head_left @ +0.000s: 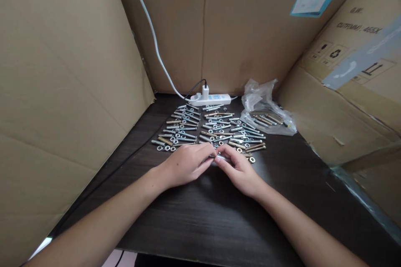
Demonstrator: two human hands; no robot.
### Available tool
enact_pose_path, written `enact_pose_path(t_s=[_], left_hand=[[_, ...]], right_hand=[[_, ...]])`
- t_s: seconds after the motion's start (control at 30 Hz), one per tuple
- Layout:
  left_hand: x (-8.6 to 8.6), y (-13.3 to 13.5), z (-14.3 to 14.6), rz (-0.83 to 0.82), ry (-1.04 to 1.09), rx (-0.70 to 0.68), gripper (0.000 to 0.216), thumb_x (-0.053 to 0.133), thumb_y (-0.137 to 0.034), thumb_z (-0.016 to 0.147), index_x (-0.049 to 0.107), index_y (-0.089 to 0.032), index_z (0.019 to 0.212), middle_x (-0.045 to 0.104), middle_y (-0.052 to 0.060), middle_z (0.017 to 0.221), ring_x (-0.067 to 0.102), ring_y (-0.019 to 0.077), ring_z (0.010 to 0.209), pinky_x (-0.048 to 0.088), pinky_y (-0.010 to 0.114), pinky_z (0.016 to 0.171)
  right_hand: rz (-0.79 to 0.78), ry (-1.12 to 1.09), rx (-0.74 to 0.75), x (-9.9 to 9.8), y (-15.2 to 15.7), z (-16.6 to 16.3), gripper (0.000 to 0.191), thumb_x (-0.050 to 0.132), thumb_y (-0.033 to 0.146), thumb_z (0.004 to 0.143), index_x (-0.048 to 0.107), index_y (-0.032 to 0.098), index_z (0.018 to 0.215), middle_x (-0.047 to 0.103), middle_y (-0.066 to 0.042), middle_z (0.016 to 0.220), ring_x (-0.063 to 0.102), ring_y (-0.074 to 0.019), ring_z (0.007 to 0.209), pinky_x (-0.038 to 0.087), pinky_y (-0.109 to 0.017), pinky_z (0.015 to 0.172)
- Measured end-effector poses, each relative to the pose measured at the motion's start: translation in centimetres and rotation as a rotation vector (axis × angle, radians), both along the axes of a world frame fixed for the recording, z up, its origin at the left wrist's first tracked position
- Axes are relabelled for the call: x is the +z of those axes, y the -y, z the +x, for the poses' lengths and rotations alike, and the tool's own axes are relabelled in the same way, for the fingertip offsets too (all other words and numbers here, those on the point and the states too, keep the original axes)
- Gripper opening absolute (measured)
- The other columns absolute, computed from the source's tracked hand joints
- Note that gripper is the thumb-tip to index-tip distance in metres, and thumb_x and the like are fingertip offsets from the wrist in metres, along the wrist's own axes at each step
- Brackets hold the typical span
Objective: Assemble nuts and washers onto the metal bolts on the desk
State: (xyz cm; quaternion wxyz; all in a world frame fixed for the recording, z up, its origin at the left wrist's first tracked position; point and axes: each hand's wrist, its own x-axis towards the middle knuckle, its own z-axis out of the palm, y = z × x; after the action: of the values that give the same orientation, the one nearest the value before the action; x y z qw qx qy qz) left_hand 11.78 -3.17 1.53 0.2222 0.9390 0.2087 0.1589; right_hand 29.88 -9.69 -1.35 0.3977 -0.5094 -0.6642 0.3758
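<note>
My left hand (184, 163) and my right hand (239, 171) meet over the dark table, fingertips almost touching. Both are closed in a pinch on a slim silver bolt (222, 158), mostly covered by the fingers. Just beyond them lie rows of silver and brass-coloured bolts (188, 128) with metal sleeves, along with loose nuts and washers. One nut (252, 160) rests close to the right of my right hand. Part of the nearest row is hidden behind my fingers.
A clear plastic bag (266, 104) with more bolts inside lies at the back right. Behind the rows stands a white power strip (216, 99) with a plug and cables. Cardboard walls (175, 29) enclose the table (200, 225) on three sides. A black cable (125, 160) runs along the left.
</note>
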Motion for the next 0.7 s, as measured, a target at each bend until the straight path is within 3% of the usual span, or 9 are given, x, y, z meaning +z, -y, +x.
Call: enact_pose_path(t_s=[0.13, 0.3, 0.47, 0.7], left_hand=[[1.4, -0.7, -0.9, 0.004, -0.114, 0.072, 0.012, 0.043, -0.023, 0.09, 0.051, -0.021, 0.098, 0.061, 0.001, 0.092, 0.058, 0.0146, 0.08, 0.041, 0.025, 0.07], [2.7, -1.8, -3.2, -0.067, -0.375, 0.242, 0.013, 0.047, -0.033, 0.086, 0.052, -0.021, 0.085, 0.059, -0.002, 0.071, 0.054, 0.014, 0.061, 0.032, 0.024, 0.051], [1.9, -1.3, -3.6, -0.11, -0.552, 0.233, 0.016, 0.052, -0.035, 0.08, 0.051, -0.022, 0.089, 0.063, 0.0, 0.079, 0.058, 0.0175, 0.067, 0.033, 0.025, 0.05], [0.3, -1.0, -2.5, -0.047, -0.515, 0.172, 0.006, 0.046, -0.026, 0.082, 0.05, -0.02, 0.082, 0.064, 0.002, 0.081, 0.059, 0.0186, 0.069, 0.033, 0.027, 0.054]], right_hand=[[-0.003, 0.032, -0.066, -0.1, -0.1, -0.1, 0.015, 0.048, 0.033, 0.089, 0.054, 0.02, 0.092, 0.055, 0.0, 0.079, 0.051, -0.0128, 0.068, 0.042, -0.021, 0.058], [0.014, 0.045, -0.124, -0.4, -0.4, 0.4, 0.016, 0.049, 0.032, 0.088, 0.057, 0.02, 0.095, 0.057, -0.002, 0.084, 0.052, -0.0128, 0.072, 0.044, -0.02, 0.058], [0.001, 0.052, -0.103, -0.5, -0.5, 0.4, 0.016, 0.049, 0.032, 0.087, 0.058, 0.02, 0.094, 0.055, 0.0, 0.078, 0.05, -0.0116, 0.068, 0.046, -0.019, 0.059], [-0.007, 0.096, -0.105, -0.6, -0.5, 0.3, 0.015, 0.051, 0.031, 0.086, 0.057, 0.019, 0.091, 0.051, 0.001, 0.07, 0.047, -0.0108, 0.062, 0.045, -0.019, 0.056]])
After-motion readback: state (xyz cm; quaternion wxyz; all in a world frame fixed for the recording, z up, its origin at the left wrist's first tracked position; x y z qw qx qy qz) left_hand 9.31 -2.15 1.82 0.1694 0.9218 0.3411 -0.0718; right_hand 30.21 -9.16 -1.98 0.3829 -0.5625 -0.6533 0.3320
